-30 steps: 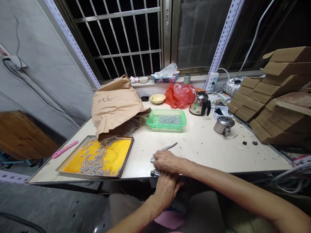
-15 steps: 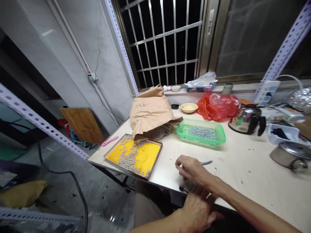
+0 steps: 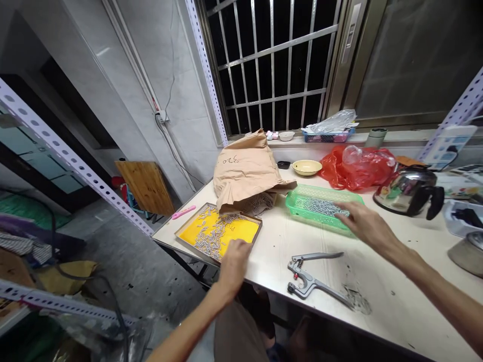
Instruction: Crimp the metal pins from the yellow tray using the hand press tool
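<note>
My left hand [image 3: 234, 261] reaches toward the near right corner of a yellow-lined tray [image 3: 247, 229] strewn with small metal cylinders; its fingers curl down and I cannot see whether they hold anything. My right hand [image 3: 363, 224] stretches out to the front rim of a green plastic basket [image 3: 292, 203] filled with similar metal pieces, fingers spread and empty. A metal hand press tool [image 3: 311, 279] lies free on the white table [image 3: 381, 296] between my hands.
A crumpled brown paper bag [image 3: 247, 168] spills onto the tray. Behind stand a yellow bowl [image 3: 306, 167], a red plastic bag [image 3: 352, 168], a steel kettle [image 3: 409, 191] and a pot lid [image 3: 468, 251]. A pink cutter [image 3: 183, 211] lies at the table's left edge.
Both hands left the hand press tool at the table's front edge; the left moved to the yellow tray, the right to the green basket. The view swung left.
</note>
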A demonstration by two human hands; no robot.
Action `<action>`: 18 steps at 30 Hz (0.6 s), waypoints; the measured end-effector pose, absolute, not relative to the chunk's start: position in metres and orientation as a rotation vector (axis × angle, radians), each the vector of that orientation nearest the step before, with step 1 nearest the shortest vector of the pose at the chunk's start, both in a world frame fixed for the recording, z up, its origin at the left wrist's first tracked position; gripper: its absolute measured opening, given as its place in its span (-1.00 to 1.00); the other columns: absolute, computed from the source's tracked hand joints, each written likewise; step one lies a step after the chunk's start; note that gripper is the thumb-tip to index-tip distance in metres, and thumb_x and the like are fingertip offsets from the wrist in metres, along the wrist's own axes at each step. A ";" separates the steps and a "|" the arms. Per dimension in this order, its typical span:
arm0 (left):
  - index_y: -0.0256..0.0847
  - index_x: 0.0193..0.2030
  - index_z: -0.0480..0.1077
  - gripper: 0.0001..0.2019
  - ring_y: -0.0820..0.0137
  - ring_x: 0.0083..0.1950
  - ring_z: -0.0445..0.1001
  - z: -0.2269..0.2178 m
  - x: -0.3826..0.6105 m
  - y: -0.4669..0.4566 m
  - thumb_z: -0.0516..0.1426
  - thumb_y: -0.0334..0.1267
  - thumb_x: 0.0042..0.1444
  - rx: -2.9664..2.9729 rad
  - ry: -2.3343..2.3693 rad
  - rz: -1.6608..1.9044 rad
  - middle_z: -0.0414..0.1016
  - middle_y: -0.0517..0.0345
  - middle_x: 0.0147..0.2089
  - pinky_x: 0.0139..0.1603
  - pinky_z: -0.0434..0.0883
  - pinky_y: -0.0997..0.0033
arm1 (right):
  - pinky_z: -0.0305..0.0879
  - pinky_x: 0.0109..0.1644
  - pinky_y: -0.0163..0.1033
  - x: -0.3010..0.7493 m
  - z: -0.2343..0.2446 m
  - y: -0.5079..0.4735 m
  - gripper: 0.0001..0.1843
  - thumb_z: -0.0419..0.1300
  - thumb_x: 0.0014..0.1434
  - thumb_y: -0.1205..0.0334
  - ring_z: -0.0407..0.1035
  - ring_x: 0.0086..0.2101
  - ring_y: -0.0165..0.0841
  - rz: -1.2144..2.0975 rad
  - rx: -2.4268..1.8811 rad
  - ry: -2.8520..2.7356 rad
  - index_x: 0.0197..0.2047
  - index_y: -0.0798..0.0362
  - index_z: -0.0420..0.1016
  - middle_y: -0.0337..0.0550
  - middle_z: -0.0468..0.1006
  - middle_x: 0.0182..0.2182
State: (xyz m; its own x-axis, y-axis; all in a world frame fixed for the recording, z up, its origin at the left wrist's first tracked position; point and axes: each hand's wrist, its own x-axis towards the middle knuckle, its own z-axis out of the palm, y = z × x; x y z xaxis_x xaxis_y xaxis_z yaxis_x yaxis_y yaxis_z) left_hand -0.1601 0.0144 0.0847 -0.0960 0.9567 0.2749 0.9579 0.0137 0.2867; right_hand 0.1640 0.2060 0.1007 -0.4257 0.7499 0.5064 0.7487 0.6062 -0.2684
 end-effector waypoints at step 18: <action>-0.18 -0.50 0.42 -0.73 0.20 -0.09 0.34 0.085 -0.269 0.061 -0.03 -0.29 0.12 -2.216 -2.177 0.091 0.44 -0.04 -0.31 -0.09 0.30 0.29 | 0.32 -0.08 -0.14 0.141 0.042 0.044 -0.73 -0.09 0.31 0.24 0.37 -0.19 -0.27 0.423 -1.230 -2.233 -0.11 -0.02 0.42 -0.10 0.44 -0.22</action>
State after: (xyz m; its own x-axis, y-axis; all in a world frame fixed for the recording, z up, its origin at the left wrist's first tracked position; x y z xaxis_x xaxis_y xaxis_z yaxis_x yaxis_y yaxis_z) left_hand -0.2693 0.0605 0.0845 0.0170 0.9997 -0.0178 0.9977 -0.0181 -0.0649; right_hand 0.1407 0.0443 0.0422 -0.4300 0.8468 0.3130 0.6735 0.5318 -0.5134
